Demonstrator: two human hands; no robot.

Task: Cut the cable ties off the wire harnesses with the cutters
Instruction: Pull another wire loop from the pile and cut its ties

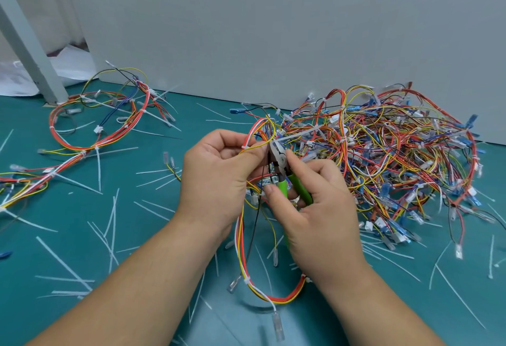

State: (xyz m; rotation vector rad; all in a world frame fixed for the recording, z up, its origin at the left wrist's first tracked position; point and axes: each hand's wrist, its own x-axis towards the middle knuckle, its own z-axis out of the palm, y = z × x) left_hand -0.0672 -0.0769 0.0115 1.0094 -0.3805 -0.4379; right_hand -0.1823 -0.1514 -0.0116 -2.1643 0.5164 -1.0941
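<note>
My left hand (219, 173) grips a wire harness (243, 238) of red, orange, yellow and white wires, lifted above the table centre. My right hand (315, 203) holds green-handled cutters (284, 175). Their metal jaws point up and left and sit at a white cable tie (298, 134) on the held harness, right beside my left thumb. The tie's long tail sticks out to the right. The harness hangs down in a loop between my forearms, with more white ties on it near the bottom.
A big tangled pile of harnesses (397, 154) fills the right side against the grey wall (273, 30). A few separate harnesses (93, 121) lie at the left. Several cut white tie tails (112, 222) litter the green table (153, 236). A grey post (30, 44) stands far left.
</note>
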